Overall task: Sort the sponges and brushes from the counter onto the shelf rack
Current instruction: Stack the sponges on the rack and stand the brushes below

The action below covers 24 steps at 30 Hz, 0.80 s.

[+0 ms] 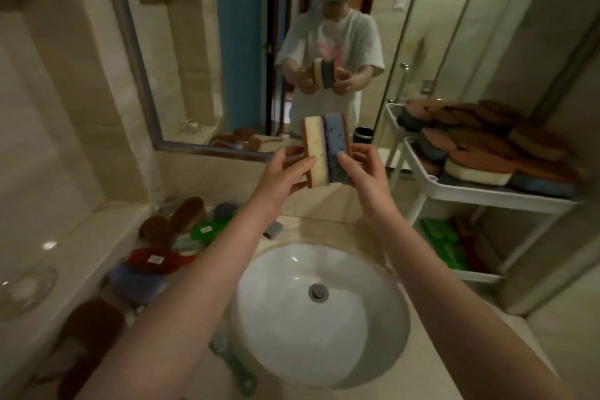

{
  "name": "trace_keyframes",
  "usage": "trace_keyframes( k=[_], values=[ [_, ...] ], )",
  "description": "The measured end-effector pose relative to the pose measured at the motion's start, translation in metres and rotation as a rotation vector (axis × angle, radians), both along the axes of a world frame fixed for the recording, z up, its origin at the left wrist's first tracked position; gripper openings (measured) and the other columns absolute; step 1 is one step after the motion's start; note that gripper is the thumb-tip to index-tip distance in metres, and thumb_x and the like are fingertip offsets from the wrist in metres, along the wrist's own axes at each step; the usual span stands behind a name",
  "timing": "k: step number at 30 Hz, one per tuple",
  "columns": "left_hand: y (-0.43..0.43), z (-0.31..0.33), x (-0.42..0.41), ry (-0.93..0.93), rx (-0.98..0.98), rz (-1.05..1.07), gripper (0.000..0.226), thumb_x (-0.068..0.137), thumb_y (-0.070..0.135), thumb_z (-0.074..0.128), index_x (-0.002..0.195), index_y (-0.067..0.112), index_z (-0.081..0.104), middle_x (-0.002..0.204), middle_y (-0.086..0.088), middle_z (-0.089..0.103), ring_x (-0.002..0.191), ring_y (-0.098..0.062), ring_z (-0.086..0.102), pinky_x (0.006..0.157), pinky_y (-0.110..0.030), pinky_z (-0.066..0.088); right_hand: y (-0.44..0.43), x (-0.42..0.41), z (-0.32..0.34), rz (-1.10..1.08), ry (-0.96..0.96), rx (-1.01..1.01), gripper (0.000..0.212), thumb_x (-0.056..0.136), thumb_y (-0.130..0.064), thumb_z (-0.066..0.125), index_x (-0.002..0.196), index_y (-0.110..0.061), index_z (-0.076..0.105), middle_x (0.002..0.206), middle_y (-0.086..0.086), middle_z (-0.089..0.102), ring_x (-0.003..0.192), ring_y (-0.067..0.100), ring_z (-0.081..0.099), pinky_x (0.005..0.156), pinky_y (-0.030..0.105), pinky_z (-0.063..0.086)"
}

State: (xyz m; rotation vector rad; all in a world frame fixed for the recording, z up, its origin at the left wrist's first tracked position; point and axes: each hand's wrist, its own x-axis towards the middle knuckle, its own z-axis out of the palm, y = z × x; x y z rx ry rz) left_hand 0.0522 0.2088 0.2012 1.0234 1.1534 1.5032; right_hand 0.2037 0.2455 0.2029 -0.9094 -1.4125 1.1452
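Observation:
Above the sink, both my hands hold two sponges pressed side by side, standing on end. My left hand (287, 169) grips the cream sponge (316, 153) with a brown scrub backing. My right hand (363, 166) grips the blue-grey sponge (336, 149), also brown-backed. More sponges and brushes (162, 250) lie on the counter at the left: brown, red, green and blue ones. The white shelf rack (487, 196) stands to the right, its top tiers piled with several brown, blue and cream sponges (480, 146). Green and red items (448, 243) lie on a lower tier.
A round white sink (318, 312) fills the counter below my forearms. A large mirror (246, 42) on the wall reflects a person holding the sponges. A glass dish (26, 286) sits on the left ledge. A dark brown brush (87, 344) lies near the counter's front left.

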Motion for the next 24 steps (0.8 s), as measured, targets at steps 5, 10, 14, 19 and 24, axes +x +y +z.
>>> trace_keyframes(
  k=[5, 10, 14, 19, 24],
  values=[
    [0.040, 0.019, 0.065, -0.010, 0.035, -0.140, 0.025, 0.086, 0.010, 0.063, 0.109, 0.016, 0.053, 0.100, 0.002, 0.065, 0.091, -0.012, 0.064, 0.084, -0.033, 0.054, 0.028, 0.067, 0.019, -0.130, 0.031, 0.012, 0.029, 0.085, -0.034, 0.067, 0.108, -0.019, 0.056, 0.113, 0.003, 0.064, 0.103, 0.019, 0.063, 0.077, 0.026, 0.049],
    [0.073, 0.034, 0.125, -0.011, 0.053, -0.146, 0.043, 0.082, 0.016, 0.069, 0.120, 0.009, 0.051, 0.111, -0.006, 0.065, 0.099, -0.019, 0.065, 0.083, -0.034, 0.057, 0.052, 0.126, 0.033, -0.170, 0.025, 0.001, 0.029, 0.087, -0.030, 0.066, 0.111, -0.018, 0.055, 0.111, 0.006, 0.064, 0.102, 0.026, 0.063, 0.077, 0.034, 0.053],
    [0.100, 0.041, 0.166, 0.017, 0.043, -0.142, 0.054, 0.076, 0.025, 0.075, 0.122, 0.014, 0.048, 0.119, -0.009, 0.061, 0.102, -0.022, 0.064, 0.087, -0.039, 0.056, 0.065, 0.169, 0.044, -0.246, 0.001, 0.024, 0.032, 0.086, -0.029, 0.067, 0.113, -0.019, 0.054, 0.108, -0.003, 0.062, 0.103, 0.016, 0.062, 0.080, 0.031, 0.056],
    [0.126, 0.049, 0.206, 0.081, 0.056, -0.100, 0.046, 0.077, 0.029, 0.073, 0.113, 0.025, 0.045, 0.111, 0.002, 0.057, 0.103, -0.015, 0.060, 0.080, -0.027, 0.054, 0.092, 0.229, 0.052, -0.381, -0.232, 0.143, 0.043, 0.082, -0.038, 0.070, 0.118, -0.023, 0.053, 0.111, -0.009, 0.059, 0.098, 0.002, 0.057, 0.077, 0.018, 0.050],
    [0.149, 0.046, 0.224, 0.129, 0.068, -0.050, 0.048, 0.077, 0.032, 0.073, 0.115, 0.025, 0.044, 0.119, -0.003, 0.056, 0.106, -0.019, 0.059, 0.082, -0.029, 0.053, 0.136, 0.281, 0.062, -0.611, -0.686, 0.302, 0.049, 0.079, -0.044, 0.069, 0.119, -0.021, 0.052, 0.112, 0.000, 0.056, 0.103, 0.018, 0.055, 0.087, 0.036, 0.051]
  ],
)
